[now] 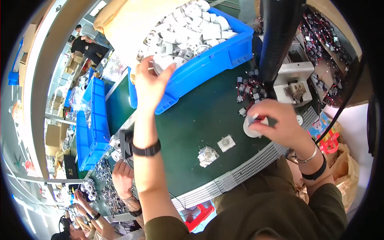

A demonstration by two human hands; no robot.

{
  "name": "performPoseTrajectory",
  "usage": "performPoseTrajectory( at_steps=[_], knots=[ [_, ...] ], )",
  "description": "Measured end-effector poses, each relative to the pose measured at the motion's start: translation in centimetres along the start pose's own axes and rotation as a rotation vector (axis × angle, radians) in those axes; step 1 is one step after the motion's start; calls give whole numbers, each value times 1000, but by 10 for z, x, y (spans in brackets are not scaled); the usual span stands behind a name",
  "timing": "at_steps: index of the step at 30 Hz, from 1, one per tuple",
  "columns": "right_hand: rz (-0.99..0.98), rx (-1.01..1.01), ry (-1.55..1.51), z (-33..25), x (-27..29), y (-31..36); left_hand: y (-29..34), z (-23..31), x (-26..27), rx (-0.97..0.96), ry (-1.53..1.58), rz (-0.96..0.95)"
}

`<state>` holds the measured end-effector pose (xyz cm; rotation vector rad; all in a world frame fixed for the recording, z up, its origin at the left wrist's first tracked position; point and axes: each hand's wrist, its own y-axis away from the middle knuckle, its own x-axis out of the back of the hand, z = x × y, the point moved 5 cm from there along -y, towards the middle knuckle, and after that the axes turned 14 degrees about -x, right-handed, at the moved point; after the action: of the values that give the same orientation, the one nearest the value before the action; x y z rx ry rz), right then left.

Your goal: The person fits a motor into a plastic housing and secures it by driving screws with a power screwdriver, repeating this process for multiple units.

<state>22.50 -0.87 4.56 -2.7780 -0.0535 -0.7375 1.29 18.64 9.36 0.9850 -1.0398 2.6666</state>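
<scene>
My left hand (151, 86) reaches over the near left rim of a blue bin (208, 70) heaped with white plastic housings (188, 30). Its thumb and fingers close around one white round housing (162, 63) at the edge of the heap. On the right, my right hand (278, 122) is slightly blurred, thumb and fingers bent together over a white round cup (251, 130) on the green table. Something small and red (261, 119) shows between these fingers, seemingly a small part with red wires; the rest of it is hidden.
Small grey parts with red wires (250, 88) lie beyond my right hand, beside a metal fixture (294, 86) and a thick black post (280, 40). Two crumpled whitish pieces (208, 156) lie nearer me. At left are another person's hand (123, 176) and a second blue bin (94, 124).
</scene>
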Motion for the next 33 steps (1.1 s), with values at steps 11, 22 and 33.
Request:
performPoseTrajectory(
  at_steps=[11, 22, 33],
  knots=[
    [239, -187, -346, 27, 25, 12, 144, 95, -127, -468, 112, -233],
    [-47, -402, 29, 51, 1, 10, 164, 97, -143, -437, 200, -160],
    [-94, -33, 211, 23, 5, 2, 154, 82, -132, -355, 370, -328]
  ],
)
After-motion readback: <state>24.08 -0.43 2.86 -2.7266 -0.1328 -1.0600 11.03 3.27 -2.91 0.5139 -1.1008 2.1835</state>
